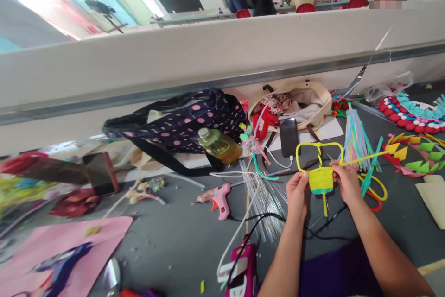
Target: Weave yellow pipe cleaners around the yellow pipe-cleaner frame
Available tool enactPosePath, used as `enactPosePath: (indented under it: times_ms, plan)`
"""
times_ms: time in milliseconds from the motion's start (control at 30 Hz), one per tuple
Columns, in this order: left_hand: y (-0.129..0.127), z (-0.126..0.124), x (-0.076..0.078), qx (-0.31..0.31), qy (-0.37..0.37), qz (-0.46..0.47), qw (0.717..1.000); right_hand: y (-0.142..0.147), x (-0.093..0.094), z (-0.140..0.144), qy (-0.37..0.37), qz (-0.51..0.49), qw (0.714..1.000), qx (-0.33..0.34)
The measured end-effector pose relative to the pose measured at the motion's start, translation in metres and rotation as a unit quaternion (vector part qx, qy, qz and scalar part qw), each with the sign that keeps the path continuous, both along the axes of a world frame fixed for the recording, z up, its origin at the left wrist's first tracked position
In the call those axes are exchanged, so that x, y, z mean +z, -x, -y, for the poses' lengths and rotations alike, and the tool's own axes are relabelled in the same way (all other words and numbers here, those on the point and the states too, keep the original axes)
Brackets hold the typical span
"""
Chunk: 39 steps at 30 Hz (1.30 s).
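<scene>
Between my two hands is a yellow pipe-cleaner craft (320, 179) with a wide looped top, a tightly wrapped block, a teal band and a short stem below. My left hand (298, 191) pinches the block's left side. My right hand (346, 180) pinches its right side, where a long yellow pipe cleaner (368, 157) runs out to the right. Just beyond the loops lies a black phone (289, 137) with a white cable plugged in. To the left, clear glue sticks (259, 204) are spread on the grey table (167, 246).
A pink glue gun (219, 200) lies left of the sticks, near a bottle of yellow liquid (220, 145), a dotted bag (187, 118) and a beige bag (314, 97). Cords cross the tabletop. Pastel pipe cleaners (358, 139) and colourful crafts (413, 111) sit at right.
</scene>
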<state>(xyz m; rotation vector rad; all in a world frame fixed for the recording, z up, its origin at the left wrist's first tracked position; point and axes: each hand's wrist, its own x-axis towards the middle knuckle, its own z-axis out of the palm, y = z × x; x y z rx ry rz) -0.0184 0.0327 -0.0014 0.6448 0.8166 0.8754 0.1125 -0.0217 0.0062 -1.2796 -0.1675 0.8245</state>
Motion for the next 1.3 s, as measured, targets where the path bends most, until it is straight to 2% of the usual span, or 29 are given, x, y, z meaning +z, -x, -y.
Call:
enactPosePath:
  times_ms: [300,667,867,1100,1300]
  plan:
    - [0.000,-0.002,-0.002,0.021,-0.024,-0.022,0.999,0.000,-0.003,0.000,-0.034,0.023,0.999,0.000]
    - [0.000,0.001,0.001,-0.006,-0.044,-0.047,0.998,-0.004,-0.004,0.001,-0.054,0.031,0.997,-0.043]
    - [-0.001,0.003,0.000,-0.020,-0.042,-0.039,0.998,-0.008,-0.005,0.003,-0.063,0.070,0.991,-0.095]
    - [0.000,0.001,0.002,-0.011,-0.057,-0.035,0.998,-0.008,-0.006,0.002,-0.028,0.076,0.994,-0.075]
    - [-0.004,0.008,0.003,-0.037,-0.073,-0.030,0.996,-0.003,-0.003,0.002,-0.067,0.011,0.997,-0.032]
